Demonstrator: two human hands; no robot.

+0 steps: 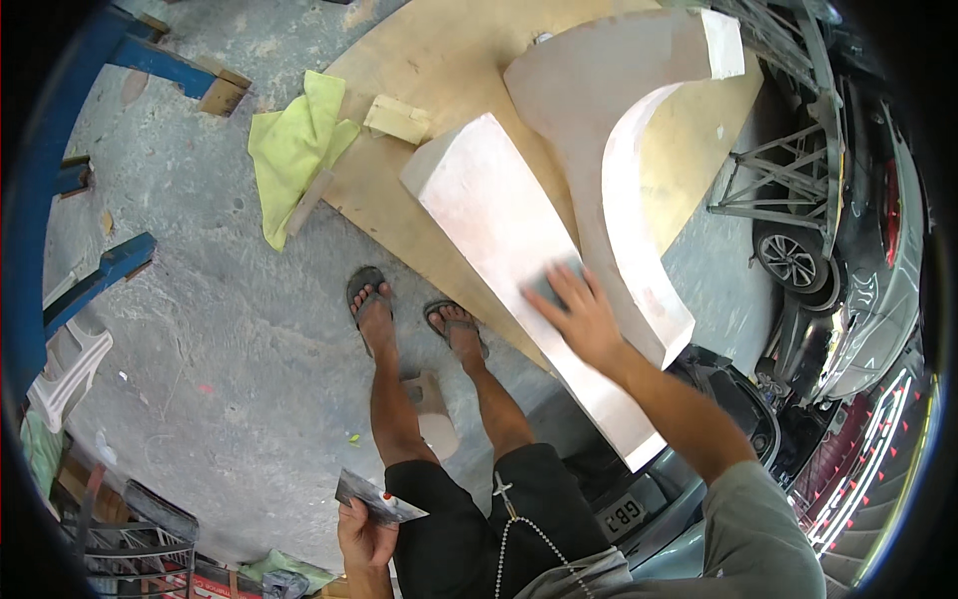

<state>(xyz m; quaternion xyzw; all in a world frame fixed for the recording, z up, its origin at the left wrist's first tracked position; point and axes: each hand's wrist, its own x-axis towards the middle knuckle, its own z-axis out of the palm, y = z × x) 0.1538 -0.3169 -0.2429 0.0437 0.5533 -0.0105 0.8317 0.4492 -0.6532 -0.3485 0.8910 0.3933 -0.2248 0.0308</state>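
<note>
Right hand (584,319) lies flat, fingers spread, pressing a grey sanding pad (551,283) on the pale long block (499,240) atop the plywood sheet (419,60). Left hand (364,534) grips a scraper (374,499). Best: even pressure, long strokes.

The right hand (582,317) lies flat over a grey sanding pad (552,281) on the long white panel (519,265), so most of the pad is hidden under the fingers. Below that panel, the left hand (364,539) is partly cut off by the picture's lower edge, and the dark flat piece (377,499) it grips is too blurred to identify. The panel's lower end hides part of the car (699,459) beneath it.
</note>
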